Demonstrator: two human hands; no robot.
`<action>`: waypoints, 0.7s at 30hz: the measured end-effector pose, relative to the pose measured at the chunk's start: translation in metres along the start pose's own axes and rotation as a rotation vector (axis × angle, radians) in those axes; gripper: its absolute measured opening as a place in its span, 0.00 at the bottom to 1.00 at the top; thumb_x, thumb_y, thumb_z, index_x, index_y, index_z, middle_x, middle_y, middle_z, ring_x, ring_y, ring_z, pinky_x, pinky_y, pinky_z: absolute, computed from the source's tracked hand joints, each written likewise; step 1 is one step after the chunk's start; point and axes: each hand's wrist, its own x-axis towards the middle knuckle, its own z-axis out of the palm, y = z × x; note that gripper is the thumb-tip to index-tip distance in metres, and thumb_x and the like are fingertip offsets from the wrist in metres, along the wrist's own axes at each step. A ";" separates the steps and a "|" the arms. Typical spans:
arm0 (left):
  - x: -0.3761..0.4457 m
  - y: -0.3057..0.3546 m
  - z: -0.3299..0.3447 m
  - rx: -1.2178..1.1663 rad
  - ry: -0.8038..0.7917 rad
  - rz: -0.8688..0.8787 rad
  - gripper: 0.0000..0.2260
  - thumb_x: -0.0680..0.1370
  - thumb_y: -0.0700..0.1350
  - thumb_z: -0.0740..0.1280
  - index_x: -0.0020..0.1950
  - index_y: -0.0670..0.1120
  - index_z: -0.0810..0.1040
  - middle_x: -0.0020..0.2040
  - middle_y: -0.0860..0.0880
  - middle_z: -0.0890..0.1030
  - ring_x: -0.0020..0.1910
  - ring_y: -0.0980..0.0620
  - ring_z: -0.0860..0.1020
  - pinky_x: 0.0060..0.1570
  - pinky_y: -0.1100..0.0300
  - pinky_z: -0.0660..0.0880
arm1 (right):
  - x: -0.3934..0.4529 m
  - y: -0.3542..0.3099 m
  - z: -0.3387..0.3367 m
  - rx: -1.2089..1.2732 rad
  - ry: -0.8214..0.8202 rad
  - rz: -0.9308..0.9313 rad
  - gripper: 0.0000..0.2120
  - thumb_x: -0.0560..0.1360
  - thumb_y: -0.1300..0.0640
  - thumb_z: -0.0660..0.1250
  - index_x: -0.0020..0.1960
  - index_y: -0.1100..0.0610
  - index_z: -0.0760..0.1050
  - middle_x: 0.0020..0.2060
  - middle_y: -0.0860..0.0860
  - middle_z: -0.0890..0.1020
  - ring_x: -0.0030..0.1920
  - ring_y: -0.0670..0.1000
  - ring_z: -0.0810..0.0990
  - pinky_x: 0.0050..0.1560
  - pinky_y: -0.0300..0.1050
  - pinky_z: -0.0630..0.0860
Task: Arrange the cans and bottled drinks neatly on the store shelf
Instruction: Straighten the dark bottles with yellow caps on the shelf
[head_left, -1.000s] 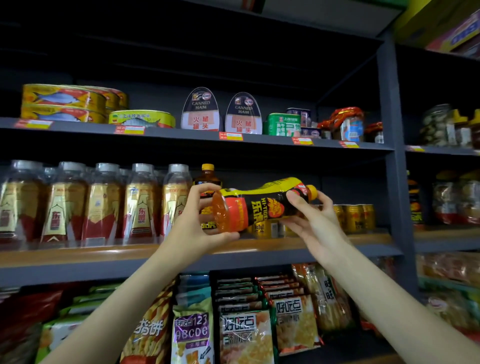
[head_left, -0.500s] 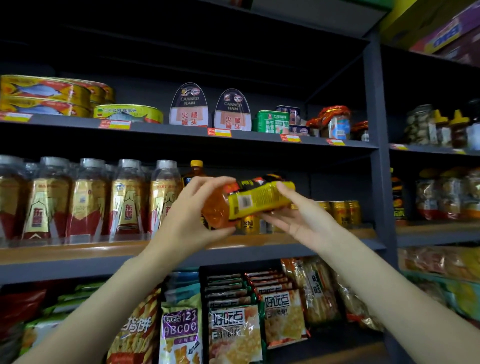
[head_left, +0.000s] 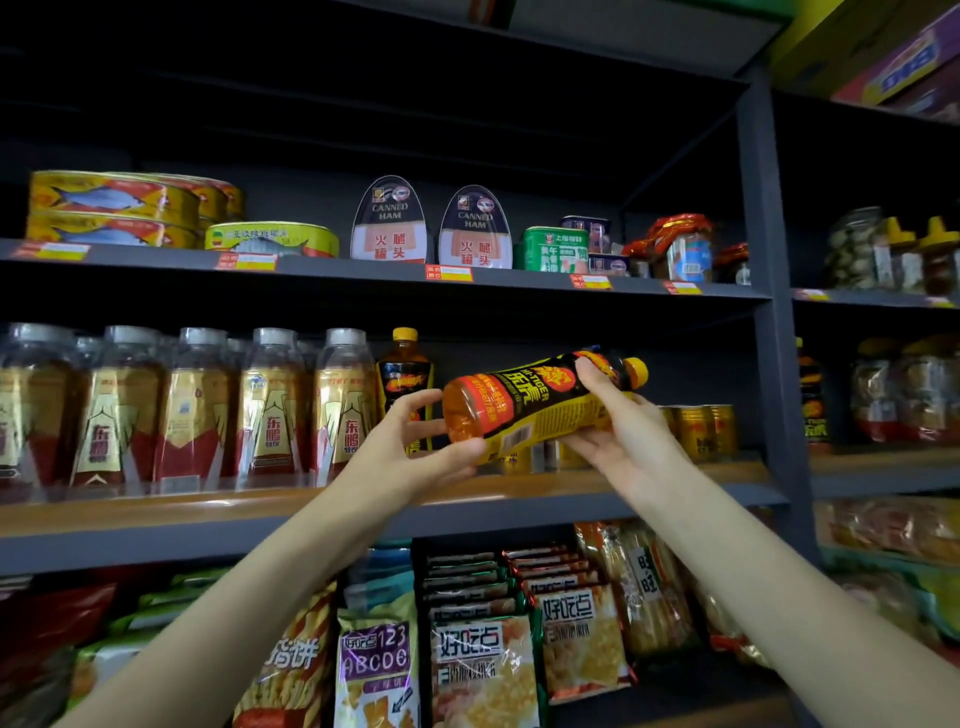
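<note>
An orange drink bottle (head_left: 535, 405) with a black-and-yellow label and yellow cap lies sideways in the air before the middle shelf (head_left: 208, 506), cap to the right. My right hand (head_left: 618, 436) grips its neck end with the thumb on top. My left hand (head_left: 410, 452) cups the bottle's base, thumb under it and fingers spread behind. An identical bottle (head_left: 406, 384) stands upright on the shelf behind my left hand. A row of clear bottles (head_left: 192, 405) with gold-red labels fills the shelf's left part. Gold cans (head_left: 698, 431) stand at its right end.
The upper shelf (head_left: 519, 280) carries fish tins (head_left: 114, 208), canned ham (head_left: 389, 221) and a green tin (head_left: 556, 249). Snack bags (head_left: 483, 670) hang below the middle shelf. A grey upright post (head_left: 769, 312) divides off the right bay with jars (head_left: 930, 389).
The bottle has been turned about its long axis between my hands, so the black label and the cap show again. Both hands stay in front of the middle shelf.
</note>
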 end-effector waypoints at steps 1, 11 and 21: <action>0.000 0.001 0.002 -0.018 0.007 0.004 0.36 0.64 0.51 0.73 0.69 0.52 0.63 0.59 0.52 0.74 0.53 0.52 0.81 0.53 0.56 0.79 | -0.001 0.000 0.000 -0.004 -0.009 -0.014 0.22 0.71 0.59 0.72 0.62 0.59 0.69 0.49 0.58 0.82 0.49 0.55 0.82 0.44 0.53 0.80; -0.001 0.001 0.003 0.445 0.004 0.385 0.32 0.66 0.39 0.76 0.62 0.60 0.65 0.62 0.62 0.67 0.61 0.66 0.69 0.50 0.69 0.76 | -0.006 -0.012 -0.007 -0.030 -0.117 0.210 0.28 0.62 0.57 0.74 0.60 0.60 0.72 0.56 0.63 0.78 0.55 0.62 0.79 0.34 0.54 0.82; 0.001 -0.020 0.009 -0.120 -0.048 -0.109 0.28 0.65 0.52 0.72 0.63 0.52 0.69 0.57 0.45 0.79 0.52 0.49 0.82 0.51 0.58 0.79 | -0.006 -0.009 -0.004 -0.286 -0.235 -0.168 0.36 0.58 0.56 0.77 0.64 0.47 0.68 0.59 0.55 0.79 0.58 0.55 0.80 0.57 0.59 0.77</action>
